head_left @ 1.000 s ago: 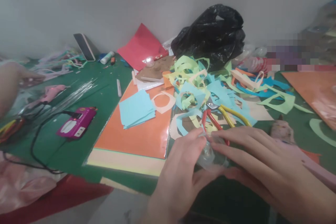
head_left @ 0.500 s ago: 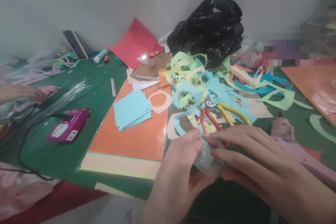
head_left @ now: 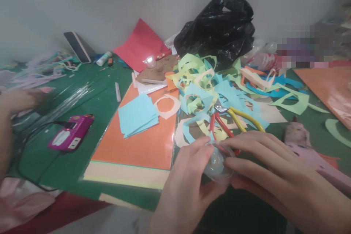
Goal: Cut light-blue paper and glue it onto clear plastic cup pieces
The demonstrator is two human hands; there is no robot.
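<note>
Between both hands is a clear round plastic piece [head_left: 215, 162], cup-like, with a rounded bump at its centre; it looks like the end of a plastic bottle. My left hand [head_left: 189, 179] grips its left side, thumb below and fingers on the rim. From the right, my right hand [head_left: 268, 175] closes its fingers on the opposite side. Just beyond the piece lie pliers [head_left: 221, 108] with one red and one yellow handle, spread apart on paper scraps [head_left: 203, 97]. Close to my right hand rests a pink glue gun [head_left: 309, 157] with a dirty grey nozzle.
Blue paper squares [head_left: 138, 115] sit on a pack of orange paper [head_left: 134, 151]. A purple device [head_left: 71, 133] with a black cable is at left, near another person's hand [head_left: 24, 100]. A black plastic bag [head_left: 216, 29] and a phone [head_left: 77, 47] stand by the wall.
My hands hold the plastic piece in nearly the same place. The other person's hand at left has drawn back slightly, with more of the forearm showing.
</note>
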